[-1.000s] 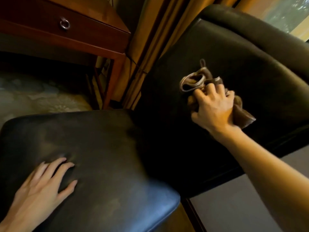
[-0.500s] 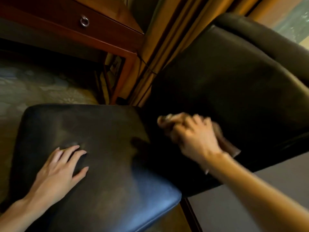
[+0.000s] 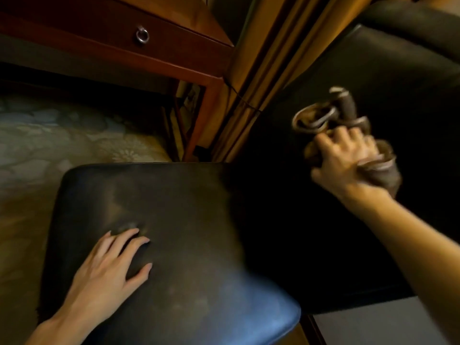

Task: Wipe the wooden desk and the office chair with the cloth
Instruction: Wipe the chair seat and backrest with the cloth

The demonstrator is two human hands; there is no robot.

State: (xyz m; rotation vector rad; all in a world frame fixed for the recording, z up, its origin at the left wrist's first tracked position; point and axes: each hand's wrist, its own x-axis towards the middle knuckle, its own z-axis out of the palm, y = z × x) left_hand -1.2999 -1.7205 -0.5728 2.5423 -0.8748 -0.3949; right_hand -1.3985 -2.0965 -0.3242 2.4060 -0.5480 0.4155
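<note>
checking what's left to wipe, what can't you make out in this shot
Head view only:
- Desk: its top is mostly cut off by the upper edge, so its state is unknown.
- Cloth: motion-blurred and partly covered by the right hand gripping it. Its contact with the chair back is unclear.
- Everything under the seat is hidden by it. The left hand rests on top.

The padded leather office chair (image 3: 199,220) is black, the crumpled cloth (image 3: 347,107) brown. The wooden desk (image 3: 174,46) is reddish-brown; the carpet (image 3: 62,140) shows a pale floral pattern.
</note>
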